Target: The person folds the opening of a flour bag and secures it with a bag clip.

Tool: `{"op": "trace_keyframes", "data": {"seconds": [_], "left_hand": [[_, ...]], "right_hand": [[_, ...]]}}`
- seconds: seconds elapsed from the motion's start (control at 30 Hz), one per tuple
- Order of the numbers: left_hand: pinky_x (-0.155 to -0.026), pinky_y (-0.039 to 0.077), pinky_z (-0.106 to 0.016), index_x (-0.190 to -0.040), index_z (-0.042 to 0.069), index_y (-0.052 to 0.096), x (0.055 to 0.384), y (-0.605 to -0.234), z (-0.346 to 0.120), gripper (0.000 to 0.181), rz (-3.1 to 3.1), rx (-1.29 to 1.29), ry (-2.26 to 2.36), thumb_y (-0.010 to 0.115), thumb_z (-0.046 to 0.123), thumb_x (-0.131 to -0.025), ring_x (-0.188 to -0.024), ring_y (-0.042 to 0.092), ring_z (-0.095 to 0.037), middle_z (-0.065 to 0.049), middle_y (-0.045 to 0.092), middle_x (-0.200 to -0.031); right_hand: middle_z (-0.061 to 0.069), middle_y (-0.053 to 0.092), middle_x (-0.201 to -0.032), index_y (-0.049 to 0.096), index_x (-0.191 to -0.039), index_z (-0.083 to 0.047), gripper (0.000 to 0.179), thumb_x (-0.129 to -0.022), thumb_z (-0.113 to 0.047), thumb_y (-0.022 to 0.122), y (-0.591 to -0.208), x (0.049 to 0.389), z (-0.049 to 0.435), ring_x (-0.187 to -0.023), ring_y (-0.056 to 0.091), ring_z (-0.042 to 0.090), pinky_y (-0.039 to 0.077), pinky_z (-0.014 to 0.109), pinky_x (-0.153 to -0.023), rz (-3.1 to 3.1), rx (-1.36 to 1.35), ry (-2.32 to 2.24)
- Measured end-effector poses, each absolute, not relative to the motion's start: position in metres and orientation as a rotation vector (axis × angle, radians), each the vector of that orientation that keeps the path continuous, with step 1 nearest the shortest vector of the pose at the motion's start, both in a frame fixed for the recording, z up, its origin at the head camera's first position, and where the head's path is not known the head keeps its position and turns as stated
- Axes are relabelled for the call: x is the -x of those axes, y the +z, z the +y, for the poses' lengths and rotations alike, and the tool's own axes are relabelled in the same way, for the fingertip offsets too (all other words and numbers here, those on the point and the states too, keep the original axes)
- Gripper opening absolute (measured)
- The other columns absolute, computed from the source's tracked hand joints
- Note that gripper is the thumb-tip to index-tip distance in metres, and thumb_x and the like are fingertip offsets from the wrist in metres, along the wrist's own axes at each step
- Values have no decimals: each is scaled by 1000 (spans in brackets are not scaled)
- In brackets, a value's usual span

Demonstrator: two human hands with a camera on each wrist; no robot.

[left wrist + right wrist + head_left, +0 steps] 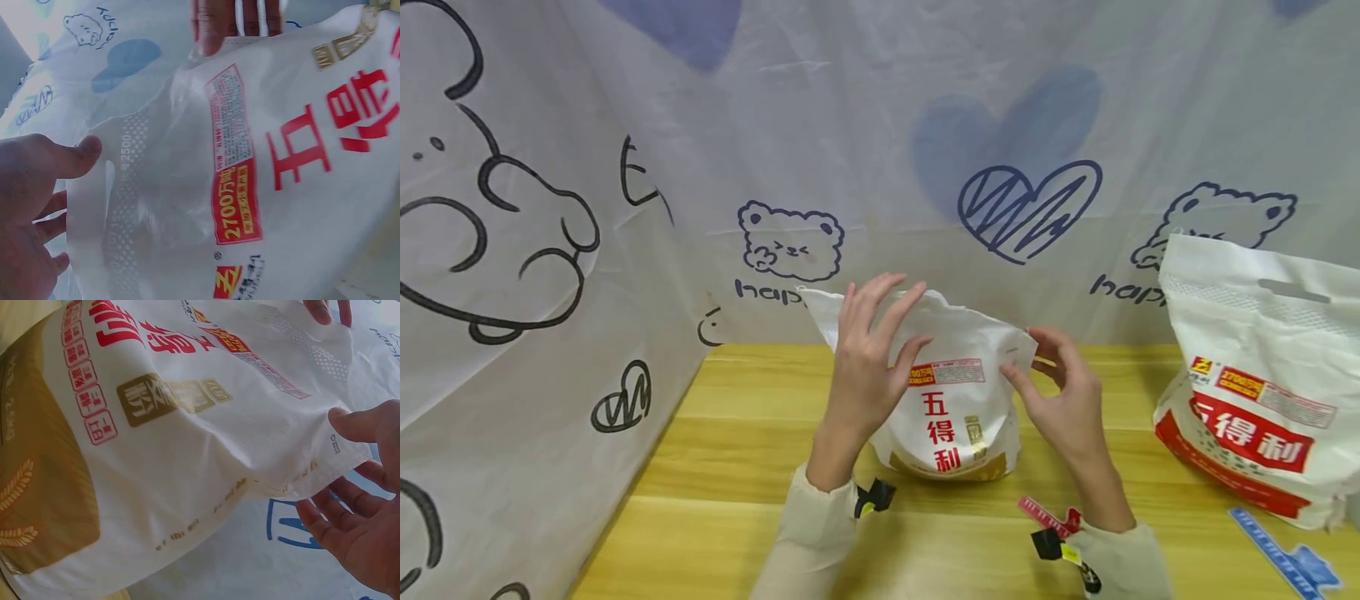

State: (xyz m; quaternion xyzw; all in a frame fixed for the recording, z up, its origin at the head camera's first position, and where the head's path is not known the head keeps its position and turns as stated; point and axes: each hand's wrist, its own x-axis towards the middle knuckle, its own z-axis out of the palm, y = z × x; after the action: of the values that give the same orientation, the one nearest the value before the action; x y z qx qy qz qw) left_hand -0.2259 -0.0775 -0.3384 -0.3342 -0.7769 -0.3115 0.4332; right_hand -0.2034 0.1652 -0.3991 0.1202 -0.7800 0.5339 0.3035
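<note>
A white flour bag (942, 417) with red lettering stands upright in the middle of the table, its top creased and slanting. My left hand (874, 350) is at the bag's upper left, fingers extended and thumb spread away from them. In the left wrist view, the left thumb (84, 156) overlaps the top strip near the handle slot, and some fingers are partly behind the edge. My right hand (1067, 396) holds the upper right corner, its thumb in front and its fingers (350, 503) behind.
At the right, a second white flour bag (1247, 408) with a red band stands upright. A blue ruler (1273, 550) lies before it, and a red ruler (1045, 515) is partly hidden by the right wrist. Patterned white sheeting (880, 167) surrounds the wooden table (745, 442) at back and left.
</note>
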Motion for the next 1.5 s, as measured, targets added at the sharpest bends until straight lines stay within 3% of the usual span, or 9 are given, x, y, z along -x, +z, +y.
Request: {"op": "trace_keyframes", "data": {"seconds": [0.13,0.3,0.5,0.7,0.83,1.03,1.17,1.3,1.5], "left_hand": [[-123,20,-54,-142,12,58,232,-332,-73,56,-1962,845,-751,79,15,-90,-130,51,-28,-11,60,-135],[-109,36,-46,-136,11,63,237,-326,-68,52,-2006,828,-693,82,17,-88,-116,56,-26,-8,65,-127],[-96,43,-42,-116,9,68,242,-318,-67,41,-2076,822,-628,87,7,-81,-105,61,-23,-5,71,-113],[-87,49,-38,-90,8,73,245,-317,-67,18,-2085,852,-594,78,-7,-83,-89,63,-23,-3,67,-90],[-82,48,-38,-83,9,73,246,-318,-68,21,-2079,859,-566,75,-12,-81,-83,59,-22,-2,61,-85],[-82,48,-38,-76,11,69,249,-322,-73,35,-2053,865,-619,63,-24,-73,-82,58,-22,0,56,-81],[-85,48,-39,-84,11,73,246,-319,-79,24,-2103,901,-643,74,-13,-80,-86,60,-21,0,63,-89],[-97,43,-44,-97,13,76,239,-317,-90,20,-2184,961,-710,88,15,-81,-99,61,-19,1,69,-105],[-110,35,-47,-109,15,76,233,-319,-99,25,-2252,948,-771,73,36,-95,-113,63,-18,0,72,-118]], "right_hand": [[12,67,-126,59,-135,-2,51,-89,-8,81,-400,203,163,-107,64,21,51,17,-95,-2085,-296,1472],[12,69,-121,62,-131,-2,46,-89,-6,80,-400,203,163,-104,65,21,53,15,-89,-2070,-278,1496],[14,70,-112,67,-120,1,35,-88,-3,79,-402,205,163,-100,68,23,53,12,-84,-2047,-295,1427],[16,73,-105,70,-109,4,22,-88,5,76,-408,209,164,-94,70,27,52,9,-81,-2012,-319,1308],[15,73,-102,71,-104,4,18,-88,9,75,-410,210,168,-91,70,27,53,10,-79,-2015,-328,1251],[8,71,-102,72,-99,-1,18,-86,10,75,-410,209,173,-92,67,12,56,15,-79,-2051,-388,1205],[8,71,-107,71,-99,-2,23,-84,15,73,-409,210,177,-98,65,13,55,15,-84,-2071,-491,1233],[8,71,-118,70,-106,-6,24,-87,8,75,-408,208,182,-109,65,17,53,18,-92,-2150,-559,1299],[4,71,-121,70,-111,-9,16,-95,-8,73,-408,205,182,-111,64,14,52,24,-99,-2224,-527,1391]]}}
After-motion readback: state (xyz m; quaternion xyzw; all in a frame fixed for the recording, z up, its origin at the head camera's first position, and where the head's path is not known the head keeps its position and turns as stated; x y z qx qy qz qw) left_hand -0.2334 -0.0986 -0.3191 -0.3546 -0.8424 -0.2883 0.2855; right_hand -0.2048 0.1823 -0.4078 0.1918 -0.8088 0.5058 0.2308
